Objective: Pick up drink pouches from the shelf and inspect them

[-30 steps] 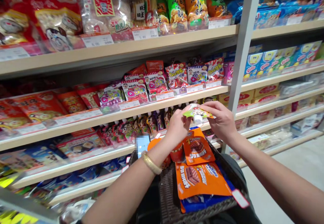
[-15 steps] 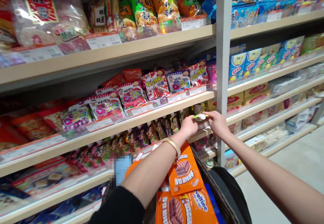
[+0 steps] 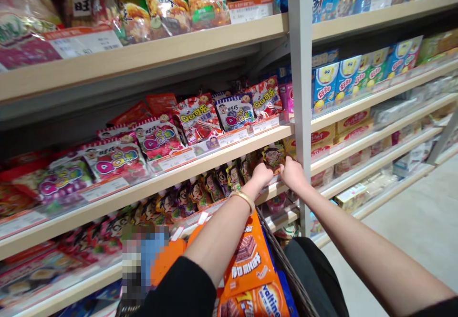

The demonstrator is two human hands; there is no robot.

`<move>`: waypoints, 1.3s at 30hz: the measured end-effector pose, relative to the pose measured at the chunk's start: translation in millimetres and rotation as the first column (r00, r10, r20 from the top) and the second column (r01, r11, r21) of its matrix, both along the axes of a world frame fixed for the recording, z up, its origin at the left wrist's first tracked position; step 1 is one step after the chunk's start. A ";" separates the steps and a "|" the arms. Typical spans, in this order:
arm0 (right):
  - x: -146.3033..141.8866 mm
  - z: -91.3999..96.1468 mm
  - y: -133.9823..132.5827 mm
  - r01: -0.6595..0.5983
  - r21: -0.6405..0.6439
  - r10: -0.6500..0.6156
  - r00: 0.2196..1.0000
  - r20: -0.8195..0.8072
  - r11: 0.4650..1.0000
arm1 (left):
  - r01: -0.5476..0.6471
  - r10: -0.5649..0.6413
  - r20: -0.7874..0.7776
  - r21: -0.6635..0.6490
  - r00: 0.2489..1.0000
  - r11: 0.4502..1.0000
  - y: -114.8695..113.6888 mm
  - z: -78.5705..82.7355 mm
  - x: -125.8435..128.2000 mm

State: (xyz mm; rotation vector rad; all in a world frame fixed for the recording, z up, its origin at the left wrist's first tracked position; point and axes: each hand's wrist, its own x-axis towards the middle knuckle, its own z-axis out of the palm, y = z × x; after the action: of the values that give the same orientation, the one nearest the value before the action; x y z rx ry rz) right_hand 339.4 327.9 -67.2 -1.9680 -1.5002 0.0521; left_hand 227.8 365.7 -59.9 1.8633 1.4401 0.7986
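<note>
Both my hands reach into the third shelf of a snack aisle. My left hand (image 3: pixel 262 174), with a gold bracelet at the wrist, and my right hand (image 3: pixel 292 172) are closed on a small green spouted snack pouch (image 3: pixel 274 155) that stands upright at the right end of a row of similar pouches (image 3: pixel 214 183). The fingers are curled round its lower edge and mostly hidden. Below my arms a dark wicker basket (image 3: pixel 286 271) holds orange wafer packs (image 3: pixel 250 257).
Wooden shelves (image 3: pixel 222 152) carry candy bags with price tags. A grey upright post (image 3: pixel 302 92) stands just right of my hands. Blue and yellow boxes (image 3: pixel 358 76) fill the right bay. Pale floor (image 3: pixel 411 221) lies at the lower right.
My hands moved forward from above the basket to the shelf, carrying the pouch from flat to upright in the row. The view shifted left and down.
</note>
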 end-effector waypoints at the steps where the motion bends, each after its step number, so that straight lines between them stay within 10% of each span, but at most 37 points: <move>1: -0.6 -1.5 -0.7 -0.001 -0.014 0.001 1.000 0.002 1.000 | 0.014 -0.014 0.007 -0.003 1.000 1.000 1.2 -0.9 2.2; 9: -0.7 -17.3 -14.5 -0.062 -0.021 0.062 0.998 0.004 0.998 | 0.069 -0.069 0.037 0.018 0.997 0.997 -9.3 0.3 3.0; 22: -19.0 -4.6 -24.5 -0.358 0.148 0.378 0.914 -0.143 0.922 | 0.002 0.022 -0.235 0.100 0.972 0.995 -82.9 35.0 -76.9; 39: -41.8 -13.4 4.3 -0.466 0.209 0.510 0.809 -0.294 0.860 | -0.143 0.148 -0.041 0.112 0.988 0.983 -67.3 21.0 -54.6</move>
State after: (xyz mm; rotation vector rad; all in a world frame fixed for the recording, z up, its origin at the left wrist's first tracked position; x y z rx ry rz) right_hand 297.6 332.2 -80.6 -1.3380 -1.6844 0.4836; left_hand 173.2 298.4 -39.0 1.8857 1.6074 0.9240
